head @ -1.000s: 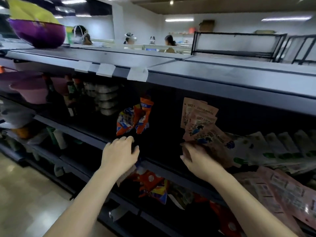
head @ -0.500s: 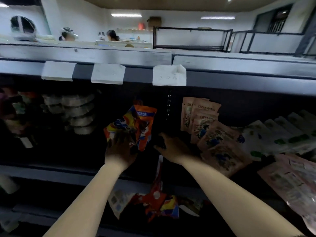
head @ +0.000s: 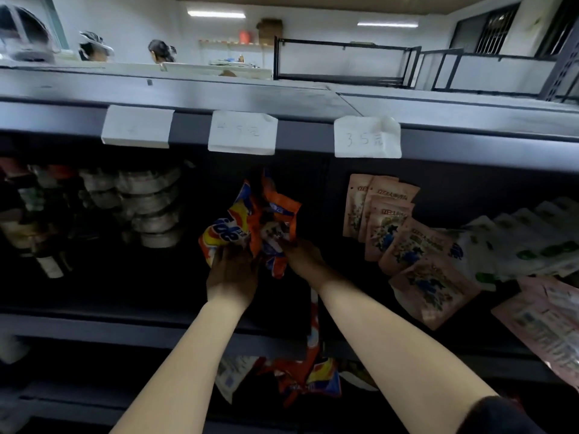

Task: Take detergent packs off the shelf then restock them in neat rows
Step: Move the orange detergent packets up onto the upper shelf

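Both hands reach into the dark metal shelf bay [head: 156, 321] at the crumpled orange-and-yellow plastic detergent packs [head: 250, 223], which stand roughly upright, long axis vertical, directly above the fingers. Left hand [head: 233, 274] grips the lower left pack edge; right hand [head: 302, 256] pinches the right pack's bottom. More orange packs [head: 308, 375] lie jumbled on the shelf below. Pink pouches [head: 404, 233] lean in the right bay.

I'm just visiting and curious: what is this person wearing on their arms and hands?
Both forearms are bare, and so are the left hand and right hand: no gloves, rings or watch show. Only a dark sleeve edge appears on the right upper arm at the frame's bottom corner. The left arm shows no sleeve.
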Demonstrator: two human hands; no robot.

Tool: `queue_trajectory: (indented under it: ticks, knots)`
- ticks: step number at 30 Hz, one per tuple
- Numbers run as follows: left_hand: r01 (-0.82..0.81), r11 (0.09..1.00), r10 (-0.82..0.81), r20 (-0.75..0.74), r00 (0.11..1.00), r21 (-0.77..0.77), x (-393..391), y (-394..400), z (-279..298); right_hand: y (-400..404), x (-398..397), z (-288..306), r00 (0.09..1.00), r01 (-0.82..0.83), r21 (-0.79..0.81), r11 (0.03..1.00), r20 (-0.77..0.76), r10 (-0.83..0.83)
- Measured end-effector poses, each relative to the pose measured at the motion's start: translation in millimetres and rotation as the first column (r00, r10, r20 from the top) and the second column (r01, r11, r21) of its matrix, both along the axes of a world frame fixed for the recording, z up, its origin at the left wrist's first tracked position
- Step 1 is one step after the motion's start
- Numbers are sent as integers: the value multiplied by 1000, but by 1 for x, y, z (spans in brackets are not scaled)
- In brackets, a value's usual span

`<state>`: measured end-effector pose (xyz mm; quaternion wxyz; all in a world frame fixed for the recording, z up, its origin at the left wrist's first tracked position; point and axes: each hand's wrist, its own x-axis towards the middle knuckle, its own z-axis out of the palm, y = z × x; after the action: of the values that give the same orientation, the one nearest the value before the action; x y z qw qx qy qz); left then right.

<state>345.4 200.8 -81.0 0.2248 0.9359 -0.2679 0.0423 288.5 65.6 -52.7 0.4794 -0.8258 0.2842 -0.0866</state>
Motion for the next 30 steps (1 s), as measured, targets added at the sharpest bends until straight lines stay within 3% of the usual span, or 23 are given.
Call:
queue_trajectory:
  ticks: [7,12,16,20,23,27,30]
  knots:
    - [36,994,-47,-101,994,-102,2,20,13,5,-43,10,991,134,33,990,-25,-133]
    - [63,924,-93,-62,994,-378,-13,38,22,8,-82,18,967,252,84,964,-42,-250]
    - [11,850,19,52,998,-527,-25,41,24,14,-101,17,918,356,263,897,82,-388]
    - [-89,712,96,-29,995,-697,-47,32,46,12,-119,25,830,338,568,750,196,-523]
    - [-105,630,115,-41,993,-770,-69,25,66,6,-135,33,771,357,670,651,182,-610]
    - [54,617,-20,53,998,-785,-101,11,77,3,-171,43,658,557,409,723,313,-685]
    - [153,607,-95,120,988,-780,-123,-6,75,1,-213,52,572,730,172,662,376,-729]
